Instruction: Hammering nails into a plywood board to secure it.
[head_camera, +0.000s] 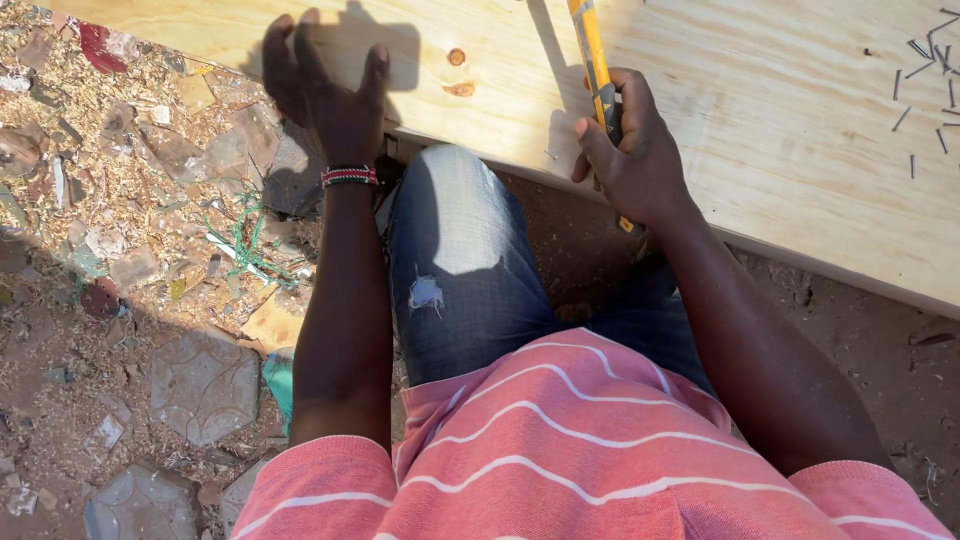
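A person looks down at their own body: a pink shirt with white stripes fills the bottom, and beyond it a knee in torn blue jeans presses up against the near edge of a pale plywood board. The board runs across the top of the view, its near edge slanting down toward the right. The right hand sits on the board just past that near edge, its grip clamped around the yellow and black handle of a tool. The handle runs up and out of the top of the view, so its working end is cut off and its kind cannot be told for sure. The left hand, with a beaded band at the wrist, rests with fingers spread and holding nothing on the board's near left part, partly in its own shadow. A small nail seems to stand in the board just left of the right hand, though it is tiny and hard to read. Loose nails lie scattered at the board's far right. By these signs, the nailing looks barely begun. Left of the leg, the ground is littered with wood shavings, stones and green string.
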